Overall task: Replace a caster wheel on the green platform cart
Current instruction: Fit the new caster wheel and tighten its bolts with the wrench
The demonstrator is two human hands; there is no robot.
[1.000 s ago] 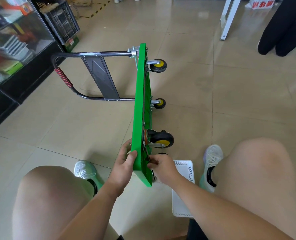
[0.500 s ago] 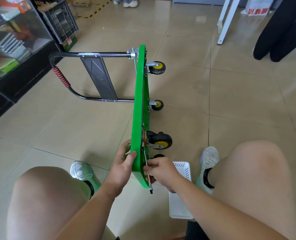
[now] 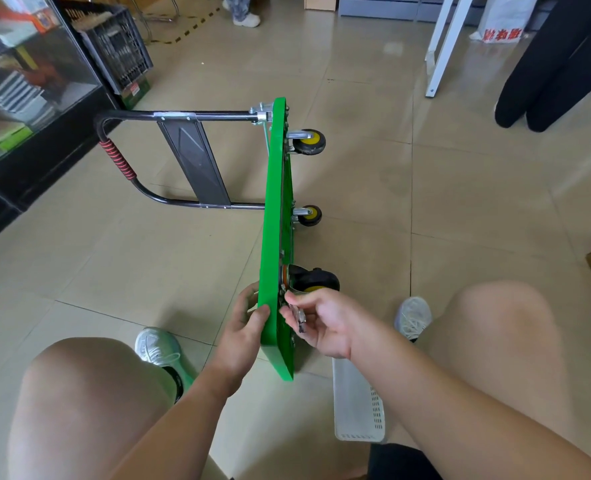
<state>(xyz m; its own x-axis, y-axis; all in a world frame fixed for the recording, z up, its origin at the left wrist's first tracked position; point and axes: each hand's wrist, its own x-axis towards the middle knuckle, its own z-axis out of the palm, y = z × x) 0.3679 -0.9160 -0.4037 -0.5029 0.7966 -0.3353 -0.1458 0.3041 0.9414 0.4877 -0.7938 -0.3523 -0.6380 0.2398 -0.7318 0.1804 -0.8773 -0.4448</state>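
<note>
The green platform cart (image 3: 276, 220) is stood on its long side edge on the floor. Its long axis runs straight away from the person, and the underside is turned to the right, so all wheels point to the right. The black handle (image 3: 179, 116) with a red grip is stretched out to the left at the far end. Two small yellow-hub wheels (image 3: 310, 142) (image 3: 310, 215) are seen at the far part, and a bigger black caster (image 3: 313, 278) is mounted near the close end.

The near top edge of the deck is gripped by the left hand (image 3: 247, 329), with the thumb laid on the green rim. A small metal piece (image 3: 300, 318) is pinched in the curled fingers of the right hand (image 3: 325, 323), just beside the black caster.

The floor (image 3: 460, 202) is made of glossy beige tiles. A glass cabinet (image 3: 27, 91) and a black crate (image 3: 117, 53) are placed at the left, and a white leg (image 3: 441, 46) at the far right. A white basket (image 3: 358, 407) lies on the tiles, partly covered by the right forearm.

What the metal piece is cannot be told. The lower part of the black caster is hidden behind the right hand.
</note>
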